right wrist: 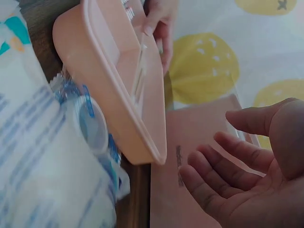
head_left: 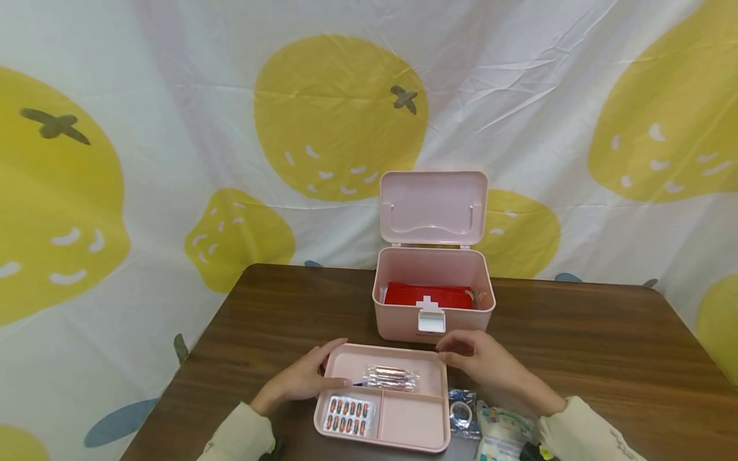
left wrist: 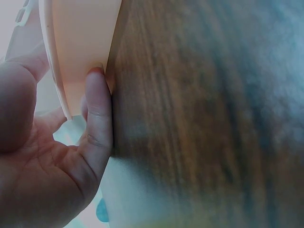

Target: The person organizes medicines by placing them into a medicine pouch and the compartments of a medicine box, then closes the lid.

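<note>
A pink divided tray lies on the table with a blister pack of capsules in its front left compartment. Clear-wrapped thin sticks, perhaps swabs, fill part of the back compartment. My left hand grips the tray's left side, thumb over the rim and fingers against the outer wall. Near the back right corner, my right hand hovers with loosely bent fingers; the right wrist view shows nothing in that hand. Just behind the tray stands a pink first-aid box, its lid raised.
Inside the box lies a red pouch. Right of the tray are a wrapped roll of tape and a plump white printed packet, close to my right forearm. A lemon-patterned curtain hangs behind the brown table.
</note>
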Motion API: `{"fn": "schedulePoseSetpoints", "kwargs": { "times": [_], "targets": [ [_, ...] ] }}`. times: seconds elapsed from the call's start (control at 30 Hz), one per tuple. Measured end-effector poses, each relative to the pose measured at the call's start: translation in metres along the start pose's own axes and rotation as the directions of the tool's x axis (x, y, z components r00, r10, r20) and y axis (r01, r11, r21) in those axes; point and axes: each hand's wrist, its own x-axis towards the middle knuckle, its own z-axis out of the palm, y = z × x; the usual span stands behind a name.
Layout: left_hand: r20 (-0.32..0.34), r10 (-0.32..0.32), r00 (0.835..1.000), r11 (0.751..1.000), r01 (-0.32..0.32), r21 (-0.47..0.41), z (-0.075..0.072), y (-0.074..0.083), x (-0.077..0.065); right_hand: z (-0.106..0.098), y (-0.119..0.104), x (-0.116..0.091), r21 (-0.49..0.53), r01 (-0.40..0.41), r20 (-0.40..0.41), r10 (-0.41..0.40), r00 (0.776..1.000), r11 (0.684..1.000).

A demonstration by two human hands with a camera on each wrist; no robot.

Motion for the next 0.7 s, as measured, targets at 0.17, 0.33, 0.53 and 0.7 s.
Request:
{"fn": "schedulePoseSetpoints", "kwargs": {
  "times": [0.17,0.33,0.53,0.7],
  "targets": [
    [0.001,-0.004,1.0,1.0,0.004,0.005,0.0,0.001,0.0,-0.013,0.005,-0.007,0.054,-0.033,0.044,0.031,0.999,0.998],
    [0.005,-0.003,1.0,1.0,0.003,-0.002,0.0,0.0,0.0,-0.024,0.012,-0.01,0.108,-0.082,0.094,0.072,0.993,0.991],
    [0.003,-0.01,1.0,1.0,0.01,0.005,0.001,0.0,0.0,-0.029,0.02,-0.012,0.103,-0.078,0.131,0.064,0.989,0.992],
    [0.004,-0.009,1.0,1.0,0.009,-0.003,0.0,0.001,0.0,-0.027,0.026,-0.013,0.133,-0.072,0.164,0.049,0.985,0.989]
  ]
}}
